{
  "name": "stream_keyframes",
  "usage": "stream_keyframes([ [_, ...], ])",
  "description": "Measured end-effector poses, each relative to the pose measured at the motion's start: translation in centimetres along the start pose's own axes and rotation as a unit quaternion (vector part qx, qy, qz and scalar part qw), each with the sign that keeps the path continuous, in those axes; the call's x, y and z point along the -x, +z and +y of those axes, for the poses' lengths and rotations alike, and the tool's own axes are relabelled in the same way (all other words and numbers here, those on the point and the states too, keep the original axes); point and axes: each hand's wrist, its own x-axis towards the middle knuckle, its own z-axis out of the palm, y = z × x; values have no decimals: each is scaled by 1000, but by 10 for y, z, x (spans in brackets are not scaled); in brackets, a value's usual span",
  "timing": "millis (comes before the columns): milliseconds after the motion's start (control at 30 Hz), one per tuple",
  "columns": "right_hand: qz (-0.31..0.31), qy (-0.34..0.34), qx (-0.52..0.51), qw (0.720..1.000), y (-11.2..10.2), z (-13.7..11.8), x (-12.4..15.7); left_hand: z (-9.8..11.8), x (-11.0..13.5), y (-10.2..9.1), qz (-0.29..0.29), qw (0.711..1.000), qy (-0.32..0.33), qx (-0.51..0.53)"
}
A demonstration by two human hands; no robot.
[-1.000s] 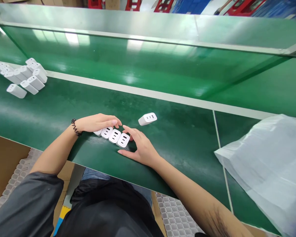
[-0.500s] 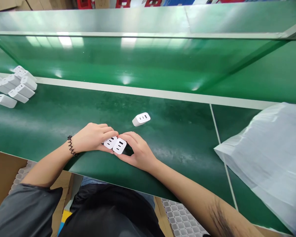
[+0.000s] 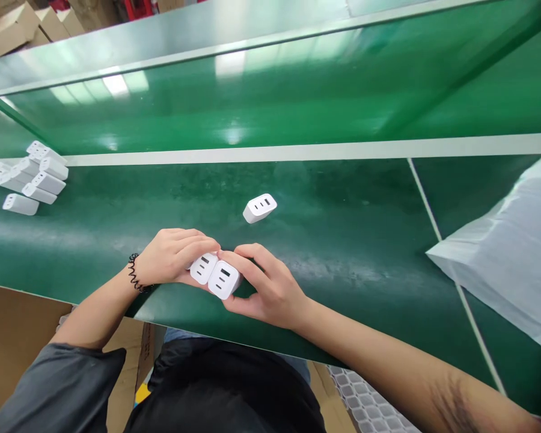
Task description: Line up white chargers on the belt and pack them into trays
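Two white USB chargers are held side by side over the green table near its front edge, their port faces turned up toward me. My left hand [image 3: 179, 257] is closed round the left charger [image 3: 202, 269], fingers over its top. In the thumb and fingers of my right hand [image 3: 270, 285] is the right charger [image 3: 225, 279], which touches the other one. Each port face shows one wide dark slot and two small ones. Beyond my hands a third charger [image 3: 260, 208] lies by itself on the green surface, ports facing up and right.
At the far left, several white chargers [image 3: 40, 174] are heaped on the green table [image 3: 342, 210]. A translucent white plastic sheet or bag [image 3: 505, 246] lies at the right. Below the front edge are a cardboard box [image 3: 22, 343] and a honeycomb-like clear tray [image 3: 369, 400].
The view has tilted and shifted. The right charger now shows more of its side and sits slightly lower against the left one; my right-hand fingers have spread a little.
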Motion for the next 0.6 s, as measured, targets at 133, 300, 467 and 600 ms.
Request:
stream_keyframes([
  [133, 10, 6, -14, 1000, -1, -2, 0, 0, 0, 4, 35, 999, -14, 27],
  [300, 0, 19, -34, 999, 0, -1, 2, -2, 3, 9, 64, 997, -30, 43],
  [467, -7, 29, -57, 998, 3, 2, -1, 0, 3, 5, 20, 996, -89, 17],
  [600, -17, 52, -78, 995, 5, 4, -3, 0, 2, 0, -16, 992, -121, -3],
])
